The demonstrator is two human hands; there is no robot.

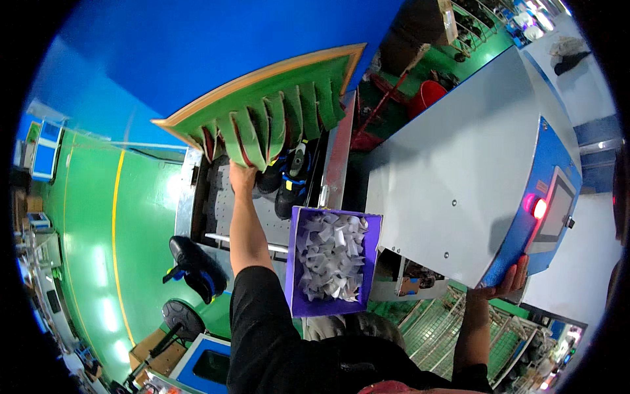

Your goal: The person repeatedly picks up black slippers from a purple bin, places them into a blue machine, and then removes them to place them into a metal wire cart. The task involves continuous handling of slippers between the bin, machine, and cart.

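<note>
My left hand (243, 176) reaches forward over a perforated grey conveyor plate (222, 190), at the hanging green strip curtain (266, 128) of a blue machine. Its fingers are hidden behind the strips. Just right of it, black shoes (290, 195) with blue and yellow parts stand on the plate, partly under the curtain. My right hand (508, 282) rests with stretched fingers against the lower edge of a grey and blue control cabinet (459, 177). A purple box (294, 262) full of crumpled whitish translucent pieces (333, 253) sits between my arms.
A black shoe (197, 268) lies on the metal ledge left of my forearm. On the cabinet, a red light (539, 209) glows beside a screen (559, 209). A wire rack (436, 328) stands lower right. Behind the cabinet are a red bucket (428, 95) and a broom-like pole (394, 88).
</note>
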